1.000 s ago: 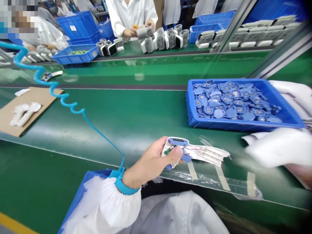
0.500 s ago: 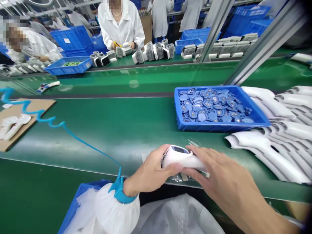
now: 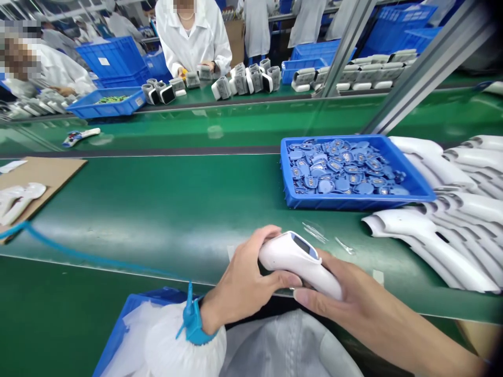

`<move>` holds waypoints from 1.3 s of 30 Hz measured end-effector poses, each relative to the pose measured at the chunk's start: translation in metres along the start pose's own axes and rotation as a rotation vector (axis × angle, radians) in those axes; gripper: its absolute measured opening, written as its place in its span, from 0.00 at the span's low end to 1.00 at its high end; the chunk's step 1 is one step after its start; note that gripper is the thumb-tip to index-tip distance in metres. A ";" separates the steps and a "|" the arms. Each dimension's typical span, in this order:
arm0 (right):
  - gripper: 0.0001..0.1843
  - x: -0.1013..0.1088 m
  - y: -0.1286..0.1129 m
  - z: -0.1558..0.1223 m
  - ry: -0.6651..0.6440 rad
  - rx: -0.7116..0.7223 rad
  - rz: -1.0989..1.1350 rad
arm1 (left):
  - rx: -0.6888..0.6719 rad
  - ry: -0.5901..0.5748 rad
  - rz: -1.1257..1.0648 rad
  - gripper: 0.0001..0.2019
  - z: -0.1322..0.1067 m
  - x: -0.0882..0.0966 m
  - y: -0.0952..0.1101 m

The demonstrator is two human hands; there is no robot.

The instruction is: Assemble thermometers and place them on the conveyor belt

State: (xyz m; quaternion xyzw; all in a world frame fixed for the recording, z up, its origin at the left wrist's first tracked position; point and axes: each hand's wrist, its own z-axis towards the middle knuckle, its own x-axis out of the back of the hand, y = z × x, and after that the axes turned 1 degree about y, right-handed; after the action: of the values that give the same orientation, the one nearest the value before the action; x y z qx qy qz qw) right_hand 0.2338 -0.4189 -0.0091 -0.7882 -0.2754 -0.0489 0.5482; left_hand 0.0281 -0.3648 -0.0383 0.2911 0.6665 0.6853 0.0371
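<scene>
Both hands hold one white handheld infrared thermometer (image 3: 288,256) with a small dark screen on its upper face. My left hand (image 3: 247,277) is closed around its head end, thumb along the near side. Around the handle at the right, my right hand (image 3: 346,288) is closed, its thumb on the near side. The thermometer tilts down to the right, just above the bench's near edge. A blue wrist strap (image 3: 194,317) with a coiled cord circles my left wrist. Thin clear strips (image 3: 314,232) lie on the bench beyond the hands.
Beyond my right hand stands a blue tray (image 3: 361,201) full of blue parts. White shell halves (image 3: 436,241) are stacked at the right. On the left lies a cardboard sheet (image 3: 58,175) with white pieces. Co-workers sit across the conveyor (image 3: 243,125); a metal post (image 3: 412,63) rises at right.
The thermometer has turned, its handle now pointing down to the right and more of its body showing. My right hand has shifted lower around the handle. The blue cord has swung down.
</scene>
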 end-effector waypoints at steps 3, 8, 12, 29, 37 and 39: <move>0.27 -0.002 0.009 -0.002 0.038 -0.021 0.054 | -0.252 0.138 0.168 0.26 -0.005 -0.010 -0.011; 0.29 -0.004 0.014 -0.005 0.051 -0.017 0.027 | -0.448 0.205 0.350 0.27 -0.011 -0.018 -0.021; 0.27 -0.007 0.008 -0.007 0.076 -0.024 0.004 | -0.431 0.199 0.418 0.27 -0.015 -0.018 -0.019; 0.14 -0.003 -0.016 0.016 0.546 0.429 -0.208 | 0.055 -0.186 0.124 0.19 0.009 0.007 0.023; 0.28 -0.031 -0.036 0.043 0.998 0.579 -0.688 | -0.141 -0.316 0.255 0.17 0.010 -0.014 0.024; 0.27 -0.030 -0.034 0.037 1.028 0.607 -0.660 | -0.162 -0.281 0.330 0.20 0.008 -0.017 0.022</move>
State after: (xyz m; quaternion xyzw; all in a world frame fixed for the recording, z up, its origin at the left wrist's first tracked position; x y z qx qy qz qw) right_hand 0.1835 -0.3888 -0.0068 -0.3511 -0.2073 -0.5022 0.7625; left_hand 0.0530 -0.3679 -0.0245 0.4847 0.5411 0.6860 0.0404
